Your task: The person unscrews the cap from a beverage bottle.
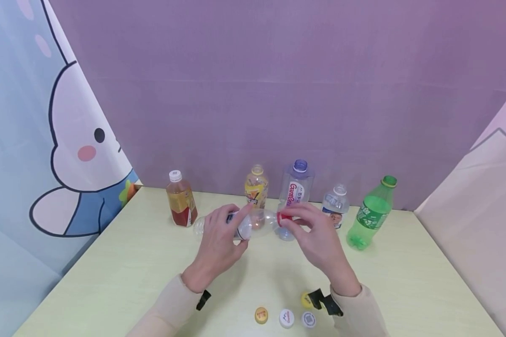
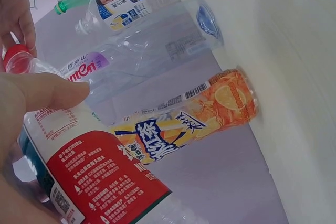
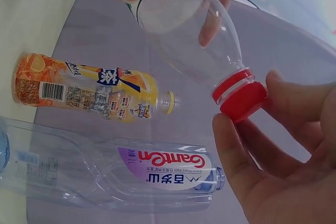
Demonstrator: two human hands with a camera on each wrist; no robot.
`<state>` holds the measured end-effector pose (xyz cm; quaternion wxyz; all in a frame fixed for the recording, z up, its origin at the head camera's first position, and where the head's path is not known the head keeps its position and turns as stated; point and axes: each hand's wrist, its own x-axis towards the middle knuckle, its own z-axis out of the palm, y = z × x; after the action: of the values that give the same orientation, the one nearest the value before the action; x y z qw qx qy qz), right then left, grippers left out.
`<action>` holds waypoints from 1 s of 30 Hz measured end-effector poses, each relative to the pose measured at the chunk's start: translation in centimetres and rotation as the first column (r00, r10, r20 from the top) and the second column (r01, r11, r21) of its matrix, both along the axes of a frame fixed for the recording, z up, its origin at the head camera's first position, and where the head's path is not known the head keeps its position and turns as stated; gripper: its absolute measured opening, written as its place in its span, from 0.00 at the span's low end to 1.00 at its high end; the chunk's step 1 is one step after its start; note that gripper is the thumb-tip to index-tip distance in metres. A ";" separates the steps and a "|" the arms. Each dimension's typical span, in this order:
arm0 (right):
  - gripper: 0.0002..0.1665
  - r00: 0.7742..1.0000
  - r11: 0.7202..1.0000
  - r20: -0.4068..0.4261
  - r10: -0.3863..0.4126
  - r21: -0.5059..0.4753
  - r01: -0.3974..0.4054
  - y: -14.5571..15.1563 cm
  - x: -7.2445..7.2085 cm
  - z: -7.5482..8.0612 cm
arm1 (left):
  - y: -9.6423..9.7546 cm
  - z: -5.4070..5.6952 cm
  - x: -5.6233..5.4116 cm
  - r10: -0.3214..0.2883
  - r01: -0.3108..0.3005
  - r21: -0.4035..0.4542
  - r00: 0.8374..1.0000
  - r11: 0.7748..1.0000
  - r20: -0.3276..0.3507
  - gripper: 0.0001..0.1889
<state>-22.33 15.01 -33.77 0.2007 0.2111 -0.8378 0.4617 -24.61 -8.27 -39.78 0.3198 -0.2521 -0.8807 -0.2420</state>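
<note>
My left hand (image 1: 221, 238) grips a clear plastic bottle (image 3: 194, 35) around its body, over a red and white label (image 2: 100, 177). The bottle lies sideways above the table, its neck pointing right. On that neck sits a red cap (image 3: 244, 100), with a red ring just below it. Thumb and fingers of my right hand (image 1: 318, 234) pinch the cap from its sides. Part of the bottle's body is hidden behind the left hand in the head view.
Behind the hands stand a capped amber-drink bottle (image 1: 181, 201), an orange-labelled tea bottle (image 1: 256, 189), a large Ganten bottle (image 1: 295, 189), a small clear bottle (image 1: 335, 203) and a green bottle (image 1: 371, 213). Several loose caps, including a white cap (image 1: 286, 318), lie near the table's front.
</note>
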 end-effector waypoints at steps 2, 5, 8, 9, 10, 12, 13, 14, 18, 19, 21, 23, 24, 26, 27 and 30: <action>0.14 1.000 1.000 0.009 -0.011 -0.005 0.011 0.0 0.0 -0.1 | 0.0 0.0 0.0 -0.002 0.002 -0.003 1.000 1.000 0.001 0.47; 0.17 0.999 1.000 0.036 -0.019 -0.012 0.019 0.0 0.0 0.0 | 0.0 -0.1 0.0 -0.003 0.003 -0.002 1.000 1.000 0.002 0.47; 0.20 0.997 1.000 0.075 -0.018 -0.017 0.020 -0.1 0.1 0.1 | 0.0 0.0 -0.1 -0.003 0.003 0.000 1.000 1.000 0.004 0.47; 0.21 0.996 1.000 0.085 -0.023 -0.013 0.025 -0.1 0.1 0.1 | -0.1 0.0 -0.1 -0.002 0.002 0.000 1.000 1.000 0.004 0.47; 0.21 0.996 1.000 0.089 -0.025 -0.009 0.026 -0.1 0.2 0.2 | -0.1 0.0 -0.1 -0.001 0.001 -0.001 1.000 1.000 0.004 0.47; 0.21 0.995 1.000 0.095 -0.031 0.007 0.030 -0.2 0.2 0.2 | -0.1 0.1 -0.1 0.001 -0.001 -0.002 1.000 1.000 0.004 0.47; 0.21 0.995 0.999 0.094 -0.032 0.015 0.031 -0.2 0.2 0.3 | -0.2 0.1 -0.1 0.001 -0.001 -0.002 1.000 1.000 0.003 0.47; 0.22 0.996 0.999 0.089 -0.032 0.021 0.030 -0.2 0.2 0.3 | -0.2 0.1 -0.1 0.002 -0.002 -0.001 1.000 1.000 0.003 0.47; 0.20 0.998 1.000 0.068 -0.012 0.013 0.011 -0.1 0.1 0.2 | -0.2 0.1 -0.1 0.002 -0.002 0.000 1.000 1.000 0.010 0.46; 0.18 0.998 1.000 0.057 -0.005 0.006 0.005 -0.1 0.1 0.2 | -0.2 0.1 -0.1 0.001 -0.001 -0.001 1.000 1.000 0.012 0.46; 0.14 0.999 1.000 0.033 -0.003 -0.009 0.004 -0.1 0.1 0.1 | -0.1 0.1 -0.1 -0.001 0.001 -0.004 1.000 1.000 0.016 0.46; 0.10 1.000 1.000 0.010 -0.011 -0.019 0.011 0.0 0.1 0.0 | -0.1 0.0 -0.1 -0.003 0.003 -0.006 1.000 1.000 0.017 0.46; 0.10 1.000 1.000 0.003 -0.020 -0.022 0.020 0.0 0.1 0.0 | -0.1 0.0 -0.1 -0.005 0.005 -0.007 1.000 1.000 0.018 0.46; 0.12 1.000 0.999 -0.003 -0.031 -0.023 0.031 0.0 0.1 -0.1 | 0.0 0.0 0.0 -0.007 0.007 -0.008 1.000 1.000 0.018 0.46; 0.13 0.999 0.999 0.001 -0.034 -0.024 0.034 0.0 0.1 -0.1 | 0.0 0.0 -0.1 -0.007 0.007 -0.007 1.000 1.000 0.017 0.46; 0.18 0.999 0.999 0.027 -0.031 -0.030 0.032 -0.1 0.1 0.0 | 0.0 0.0 -0.1 -0.008 0.008 -0.001 1.000 1.000 0.014 0.47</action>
<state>-22.25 14.96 -33.77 0.1999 0.1888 -0.8366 0.4738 -24.69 -8.30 -39.73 0.3127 -0.2544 -0.8818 -0.2447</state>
